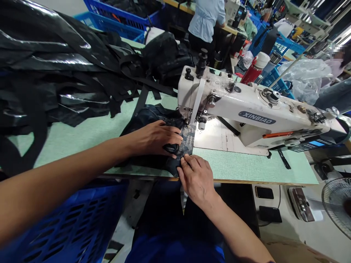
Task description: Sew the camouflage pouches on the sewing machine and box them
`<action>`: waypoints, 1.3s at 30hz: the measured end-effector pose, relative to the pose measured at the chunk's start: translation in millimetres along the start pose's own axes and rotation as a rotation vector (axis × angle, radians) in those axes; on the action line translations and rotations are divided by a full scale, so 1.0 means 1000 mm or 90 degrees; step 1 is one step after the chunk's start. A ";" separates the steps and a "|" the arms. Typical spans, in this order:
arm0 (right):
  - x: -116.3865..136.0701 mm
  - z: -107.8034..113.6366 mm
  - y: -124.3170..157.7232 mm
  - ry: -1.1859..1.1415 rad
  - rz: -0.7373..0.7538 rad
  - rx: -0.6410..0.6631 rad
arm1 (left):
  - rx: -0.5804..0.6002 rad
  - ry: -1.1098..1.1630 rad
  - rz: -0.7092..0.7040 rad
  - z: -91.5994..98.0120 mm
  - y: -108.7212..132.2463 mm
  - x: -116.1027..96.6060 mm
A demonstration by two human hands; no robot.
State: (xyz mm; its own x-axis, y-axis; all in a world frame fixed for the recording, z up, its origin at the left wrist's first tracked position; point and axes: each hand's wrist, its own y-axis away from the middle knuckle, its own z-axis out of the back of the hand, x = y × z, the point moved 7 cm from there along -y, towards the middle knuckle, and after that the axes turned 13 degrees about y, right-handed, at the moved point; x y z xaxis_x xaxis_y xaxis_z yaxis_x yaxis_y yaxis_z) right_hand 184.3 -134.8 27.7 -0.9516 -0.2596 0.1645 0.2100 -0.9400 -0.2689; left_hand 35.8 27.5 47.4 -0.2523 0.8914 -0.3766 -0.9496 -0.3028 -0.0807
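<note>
A dark camouflage fabric piece (pixel 188 137) lies on the pale green table under the needle of a white sewing machine (pixel 246 113). My left hand (pixel 153 139) lies flat on the fabric just left of the needle, fingers stretched out and pressing it down beside a black plastic ring. My right hand (pixel 195 177) is at the table's front edge, its fingertips pinched on the near end of the same fabric strip.
A heap of black straps and shiny black material (pixel 55 69) fills the table's left. Blue crates stand at the back (pixel 120 18) and by my left arm (pixel 68 226). A person in a light shirt (pixel 205 18) works behind. A fan (pixel 338 204) stands at the right.
</note>
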 end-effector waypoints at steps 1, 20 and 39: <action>-0.001 0.000 -0.002 0.001 -0.005 0.003 | 0.002 -0.011 0.005 0.000 -0.002 0.001; -0.016 0.003 -0.026 0.014 0.007 0.016 | 0.001 0.026 0.053 0.012 -0.031 0.034; -0.040 -0.009 -0.076 0.089 0.000 0.062 | -0.037 0.027 0.050 0.038 -0.054 0.061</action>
State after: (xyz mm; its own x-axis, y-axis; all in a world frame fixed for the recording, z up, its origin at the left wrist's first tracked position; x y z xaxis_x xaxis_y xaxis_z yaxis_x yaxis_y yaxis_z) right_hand 204.3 -50.7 33.3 -0.9721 -0.2328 0.0296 0.2243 -0.9588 -0.1745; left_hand 64.9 111.0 63.9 -0.3159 0.8498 -0.4219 -0.9145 -0.3911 -0.1031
